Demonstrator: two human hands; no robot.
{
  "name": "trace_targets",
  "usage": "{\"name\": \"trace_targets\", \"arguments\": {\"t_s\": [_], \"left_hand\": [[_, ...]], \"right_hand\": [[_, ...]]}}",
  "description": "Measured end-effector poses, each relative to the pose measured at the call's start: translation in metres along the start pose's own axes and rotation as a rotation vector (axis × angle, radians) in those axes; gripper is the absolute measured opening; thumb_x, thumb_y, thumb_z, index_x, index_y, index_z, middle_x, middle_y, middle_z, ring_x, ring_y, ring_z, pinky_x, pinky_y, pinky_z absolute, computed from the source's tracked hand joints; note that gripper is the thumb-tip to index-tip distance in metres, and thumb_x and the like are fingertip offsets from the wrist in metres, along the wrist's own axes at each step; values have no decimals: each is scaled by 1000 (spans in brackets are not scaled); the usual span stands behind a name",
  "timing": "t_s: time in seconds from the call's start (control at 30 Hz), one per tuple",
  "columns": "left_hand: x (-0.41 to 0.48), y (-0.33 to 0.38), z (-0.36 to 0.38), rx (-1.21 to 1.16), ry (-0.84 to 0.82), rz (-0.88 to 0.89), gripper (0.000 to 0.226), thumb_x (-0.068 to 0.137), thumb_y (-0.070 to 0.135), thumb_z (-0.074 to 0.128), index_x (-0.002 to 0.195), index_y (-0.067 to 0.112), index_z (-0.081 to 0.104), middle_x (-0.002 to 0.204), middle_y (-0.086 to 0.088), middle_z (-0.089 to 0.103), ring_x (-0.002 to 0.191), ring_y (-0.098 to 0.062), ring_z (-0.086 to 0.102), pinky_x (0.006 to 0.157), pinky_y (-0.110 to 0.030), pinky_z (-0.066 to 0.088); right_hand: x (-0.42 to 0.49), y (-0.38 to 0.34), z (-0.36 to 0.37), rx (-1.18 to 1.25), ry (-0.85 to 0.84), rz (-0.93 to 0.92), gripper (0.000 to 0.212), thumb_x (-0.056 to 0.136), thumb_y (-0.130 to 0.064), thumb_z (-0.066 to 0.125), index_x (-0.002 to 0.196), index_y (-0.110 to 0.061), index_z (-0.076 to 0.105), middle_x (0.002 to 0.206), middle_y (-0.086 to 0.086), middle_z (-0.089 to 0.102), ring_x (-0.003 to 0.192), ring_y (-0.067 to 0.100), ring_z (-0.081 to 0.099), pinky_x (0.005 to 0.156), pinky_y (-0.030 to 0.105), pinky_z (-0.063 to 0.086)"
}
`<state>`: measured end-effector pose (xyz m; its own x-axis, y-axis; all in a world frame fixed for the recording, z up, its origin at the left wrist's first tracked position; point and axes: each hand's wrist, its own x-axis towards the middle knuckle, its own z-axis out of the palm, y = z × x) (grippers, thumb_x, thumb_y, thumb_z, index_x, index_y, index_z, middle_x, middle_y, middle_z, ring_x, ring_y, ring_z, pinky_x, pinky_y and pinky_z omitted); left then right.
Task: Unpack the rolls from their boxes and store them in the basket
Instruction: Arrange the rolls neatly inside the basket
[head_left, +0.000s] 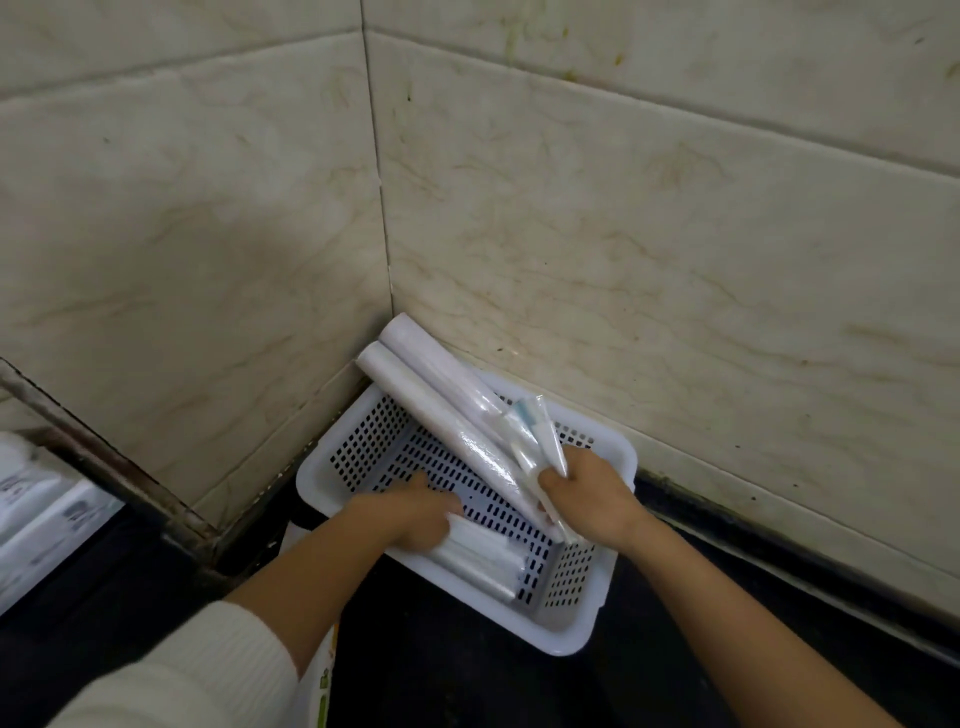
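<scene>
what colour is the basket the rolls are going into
White, with slotted holes; the basket shows in the head view.

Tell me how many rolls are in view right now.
At least 4: two long rolls held in the right hand, leaning across the basket; two short rolls lying in it under the left hand. More may be hidden.

Single head-worn view, looking steeply down and forward, close over basket (582, 631), facing tiled wall corner (384, 249)

Beige marbled wall tiles (623, 218) meet in a corner above a dark countertop (441, 665).
</scene>
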<state>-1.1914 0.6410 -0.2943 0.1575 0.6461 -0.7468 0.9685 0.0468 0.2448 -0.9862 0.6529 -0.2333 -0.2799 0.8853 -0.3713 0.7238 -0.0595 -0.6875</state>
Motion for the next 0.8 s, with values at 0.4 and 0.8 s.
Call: {"name": "trace_targets", "arguments": {"t_s": [0.4, 0.8], "left_hand": [[-45, -42, 10, -320, 1087, 57, 39, 90, 8, 49, 129, 11, 50, 133, -13, 47, 121, -28, 41, 98, -43, 43], [-33, -86, 55, -349, 988, 54, 49, 98, 32, 22, 146, 24, 27, 157, 2, -3, 146, -21, -7, 119, -36, 3]], "right_hand": [[12, -25, 27, -193, 17, -102, 15, 94, -29, 52, 92, -15, 51, 83, 2, 59, 68, 17, 54, 55, 28, 40], [42, -51, 114, -84, -97, -166, 54, 83, -41, 65, 124, -6, 59, 122, 10, 64, 111, 27, 60, 100, 45, 47]]}}
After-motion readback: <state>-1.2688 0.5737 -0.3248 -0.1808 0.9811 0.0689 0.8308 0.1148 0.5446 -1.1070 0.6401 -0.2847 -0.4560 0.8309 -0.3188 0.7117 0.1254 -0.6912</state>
